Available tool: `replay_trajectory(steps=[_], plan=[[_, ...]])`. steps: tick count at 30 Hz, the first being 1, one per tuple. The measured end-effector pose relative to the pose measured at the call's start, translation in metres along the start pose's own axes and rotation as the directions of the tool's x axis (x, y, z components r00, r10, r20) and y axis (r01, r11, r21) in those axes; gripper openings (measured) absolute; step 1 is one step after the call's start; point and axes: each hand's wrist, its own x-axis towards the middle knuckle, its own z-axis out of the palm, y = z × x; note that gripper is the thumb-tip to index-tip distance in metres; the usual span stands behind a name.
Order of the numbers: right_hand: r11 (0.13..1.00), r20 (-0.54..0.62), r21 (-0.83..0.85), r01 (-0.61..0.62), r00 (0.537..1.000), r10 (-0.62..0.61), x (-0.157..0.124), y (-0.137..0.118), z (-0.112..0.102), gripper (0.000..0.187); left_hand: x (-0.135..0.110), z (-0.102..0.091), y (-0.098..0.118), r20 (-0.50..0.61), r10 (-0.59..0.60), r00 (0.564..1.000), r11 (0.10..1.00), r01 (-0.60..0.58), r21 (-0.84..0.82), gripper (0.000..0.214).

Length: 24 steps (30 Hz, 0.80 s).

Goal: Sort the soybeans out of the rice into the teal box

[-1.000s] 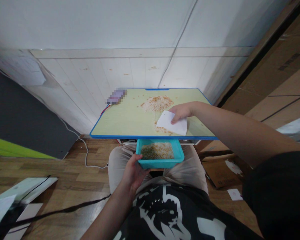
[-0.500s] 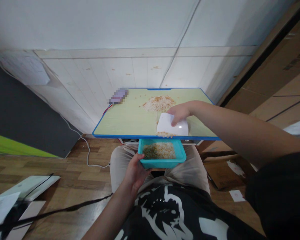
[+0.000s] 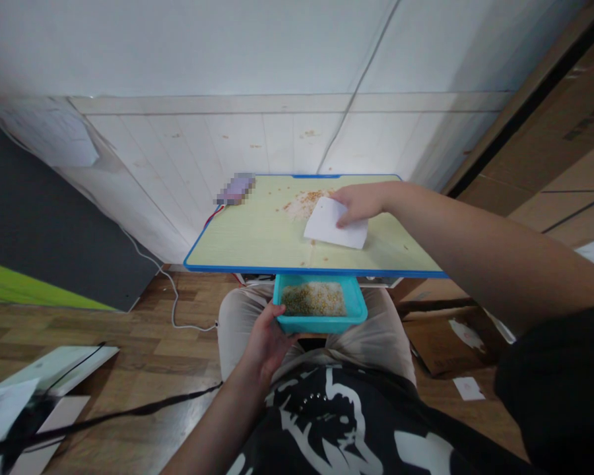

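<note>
My right hand grips a white flat scraper, held over the table just in front of a pile of mixed pale and orange grains. Part of the pile is hidden behind the hand and scraper. A few loose grains lie between the scraper and the table's front edge. Below that edge, my left hand holds the near left corner of a turquoise tray, thumb over the rim. Inside the tray are mixed grains, greenish on the left and pale and yellow on the right.
The pale yellow table has a blue rim and stands against a white wall. A blurred purple object with a red cord sits at its back left corner. Cardboard boxes are on the right. A white cable runs along the floor.
My right hand has moved the scraper back from the table's front edge toward the pile. The grains that lay along its lower edge are mostly gone from there. My left hand and the tray stay put.
</note>
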Motion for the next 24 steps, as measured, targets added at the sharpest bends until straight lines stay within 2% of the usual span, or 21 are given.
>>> replay_trajectory(steps=[6,9,16,24], plan=[[0.978,-0.177,-0.15,-0.144,0.977,0.117,0.014,0.004,-0.008,0.057,0.002,-0.007,0.0,-0.001,0.026,1.0,0.999,-0.026,0.032,0.041],[0.967,-0.2,-0.213,-0.143,0.975,0.1,0.023,-0.003,0.0,0.053,0.004,-0.011,0.0,-0.011,0.038,0.999,0.999,-0.038,0.038,0.041],[0.921,-0.179,-0.367,-0.13,0.982,0.067,0.035,-0.022,0.021,0.043,0.008,-0.02,0.0,0.045,0.03,0.999,0.999,-0.032,0.039,0.05],[0.906,-0.136,-0.412,-0.097,0.99,0.044,0.02,-0.038,0.028,0.038,0.012,-0.029,-0.001,0.06,0.025,0.998,0.999,-0.028,0.038,0.051]])
